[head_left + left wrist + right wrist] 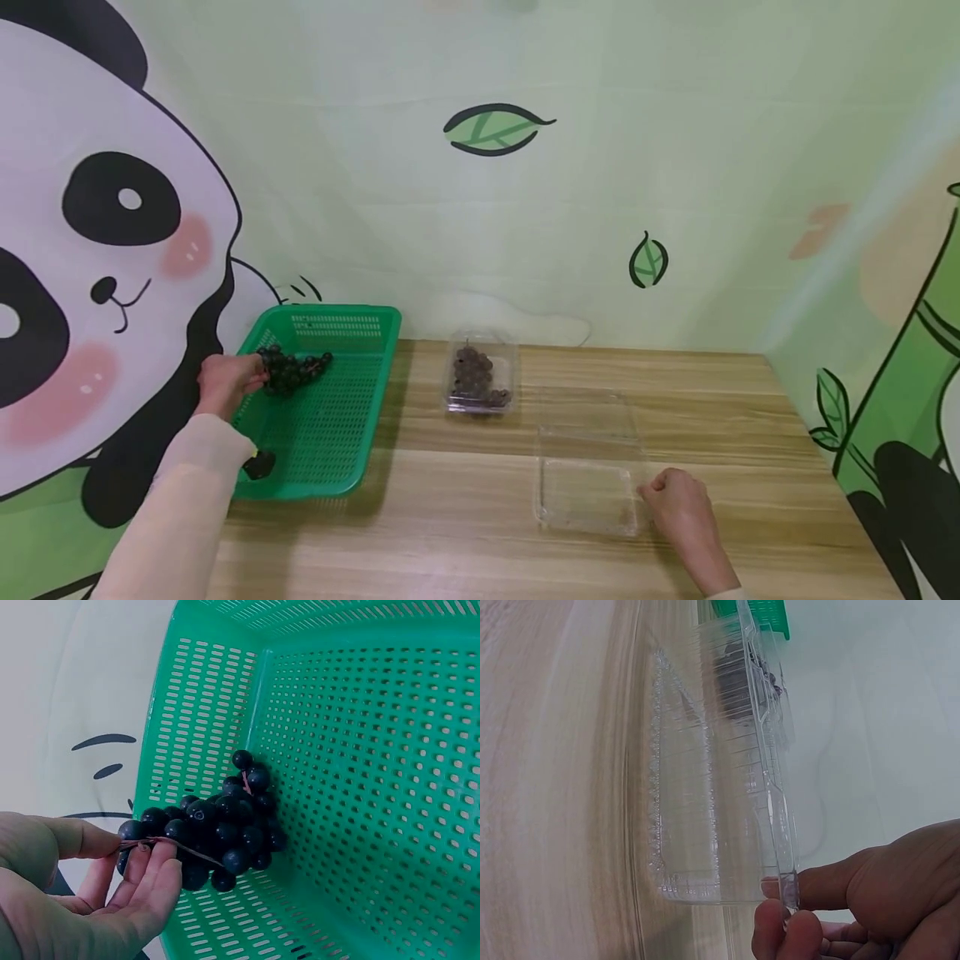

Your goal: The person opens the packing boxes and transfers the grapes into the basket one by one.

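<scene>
Preferably, hold the likely fragile grapes (225,825), just beyond your grip over the green basket (375,787), by the stem (163,839) your left hand (90,896) pinches, while your right hand (680,506) pinches the clear box (588,500).

No readable text, label, brand, number or sign from where I stand: none legible on green basket (337,433), grape-filled clear box (512,367), open clear box (588,496) or printed wall cloth (375,167).
</scene>
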`<control>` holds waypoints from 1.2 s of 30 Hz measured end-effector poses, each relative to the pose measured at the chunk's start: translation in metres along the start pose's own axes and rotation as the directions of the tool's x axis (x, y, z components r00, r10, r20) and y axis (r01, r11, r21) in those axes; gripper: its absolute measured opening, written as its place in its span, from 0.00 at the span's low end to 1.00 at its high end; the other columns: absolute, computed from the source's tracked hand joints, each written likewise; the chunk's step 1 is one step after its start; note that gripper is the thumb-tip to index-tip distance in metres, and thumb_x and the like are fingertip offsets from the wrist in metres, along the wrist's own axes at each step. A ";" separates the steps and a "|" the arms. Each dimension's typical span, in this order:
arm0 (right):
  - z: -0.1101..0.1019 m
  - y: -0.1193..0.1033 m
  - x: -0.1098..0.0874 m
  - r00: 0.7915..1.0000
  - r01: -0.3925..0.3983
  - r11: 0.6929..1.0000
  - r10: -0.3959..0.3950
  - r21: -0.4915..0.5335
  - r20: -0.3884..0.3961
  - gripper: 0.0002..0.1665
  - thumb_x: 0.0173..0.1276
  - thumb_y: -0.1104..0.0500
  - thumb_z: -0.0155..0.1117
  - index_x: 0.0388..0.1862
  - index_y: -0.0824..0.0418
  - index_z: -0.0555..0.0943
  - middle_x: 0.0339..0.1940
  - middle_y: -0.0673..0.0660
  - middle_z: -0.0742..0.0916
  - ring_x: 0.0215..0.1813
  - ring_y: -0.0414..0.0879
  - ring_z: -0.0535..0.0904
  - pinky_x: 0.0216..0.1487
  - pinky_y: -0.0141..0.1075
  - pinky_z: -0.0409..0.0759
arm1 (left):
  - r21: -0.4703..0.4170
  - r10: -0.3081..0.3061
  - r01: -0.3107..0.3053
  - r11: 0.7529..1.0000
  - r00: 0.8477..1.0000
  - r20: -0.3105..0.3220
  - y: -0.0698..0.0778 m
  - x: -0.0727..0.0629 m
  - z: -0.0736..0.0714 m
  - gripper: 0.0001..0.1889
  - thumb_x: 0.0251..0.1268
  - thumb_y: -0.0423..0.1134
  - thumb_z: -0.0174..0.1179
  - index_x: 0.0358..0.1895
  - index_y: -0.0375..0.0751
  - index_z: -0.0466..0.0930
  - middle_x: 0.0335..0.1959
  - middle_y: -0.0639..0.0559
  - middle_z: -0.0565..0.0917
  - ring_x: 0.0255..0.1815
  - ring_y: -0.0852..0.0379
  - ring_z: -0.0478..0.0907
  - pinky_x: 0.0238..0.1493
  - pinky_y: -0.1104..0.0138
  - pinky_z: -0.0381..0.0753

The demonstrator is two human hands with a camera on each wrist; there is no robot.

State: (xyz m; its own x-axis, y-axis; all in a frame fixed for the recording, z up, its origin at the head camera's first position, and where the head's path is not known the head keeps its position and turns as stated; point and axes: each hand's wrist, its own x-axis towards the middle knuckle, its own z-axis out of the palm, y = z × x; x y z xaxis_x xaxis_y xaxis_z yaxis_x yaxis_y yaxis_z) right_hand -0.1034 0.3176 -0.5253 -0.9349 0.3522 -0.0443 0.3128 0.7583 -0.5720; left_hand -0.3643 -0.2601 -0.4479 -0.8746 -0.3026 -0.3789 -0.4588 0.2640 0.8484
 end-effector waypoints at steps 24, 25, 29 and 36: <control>0.000 0.000 0.000 1.000 -0.007 1.000 0.007 0.019 0.024 0.12 0.67 0.63 0.71 0.30 0.72 0.83 0.25 0.57 0.86 0.24 0.46 0.76 0.24 0.39 0.75 | 0.221 -0.016 0.000 0.975 0.998 0.068 -0.014 -0.013 -0.012 0.11 0.63 0.28 0.54 0.44 0.24 0.76 0.27 0.46 0.83 0.24 0.58 0.83 0.31 0.66 0.86; 0.000 -0.001 -0.001 1.000 -0.008 1.000 0.007 0.020 0.025 0.12 0.67 0.63 0.71 0.30 0.72 0.83 0.24 0.57 0.85 0.24 0.46 0.76 0.24 0.39 0.75 | 0.231 -0.019 0.001 0.973 0.997 0.076 -0.015 -0.013 -0.012 0.11 0.64 0.29 0.54 0.45 0.23 0.76 0.27 0.46 0.84 0.24 0.58 0.83 0.32 0.66 0.86; 0.000 -0.001 -0.001 1.000 -0.005 1.000 0.005 0.022 0.024 0.12 0.67 0.63 0.71 0.29 0.71 0.82 0.23 0.55 0.85 0.24 0.46 0.76 0.24 0.39 0.75 | 0.264 -0.038 0.007 0.965 0.993 0.110 -0.017 -0.015 -0.014 0.09 0.66 0.29 0.55 0.42 0.24 0.76 0.24 0.47 0.84 0.22 0.59 0.83 0.32 0.66 0.86; 0.000 -0.001 0.000 1.000 -0.007 1.000 0.006 0.018 0.024 0.12 0.68 0.62 0.71 0.29 0.71 0.83 0.25 0.58 0.86 0.25 0.47 0.76 0.25 0.39 0.75 | 0.280 -0.046 -0.005 0.960 0.984 0.174 -0.022 -0.015 -0.016 0.06 0.65 0.27 0.58 0.35 0.25 0.80 0.21 0.47 0.83 0.21 0.59 0.83 0.30 0.66 0.86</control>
State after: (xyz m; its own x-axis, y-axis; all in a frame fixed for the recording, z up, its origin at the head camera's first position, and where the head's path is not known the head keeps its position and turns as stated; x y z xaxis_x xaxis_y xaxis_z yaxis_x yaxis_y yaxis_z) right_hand -0.1036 0.3169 -0.5245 -0.9366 0.3437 -0.0678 0.3161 0.7456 -0.5866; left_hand -0.3382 -0.2762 -0.4546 -0.8667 -0.1503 -0.4757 -0.4800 0.5113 0.7129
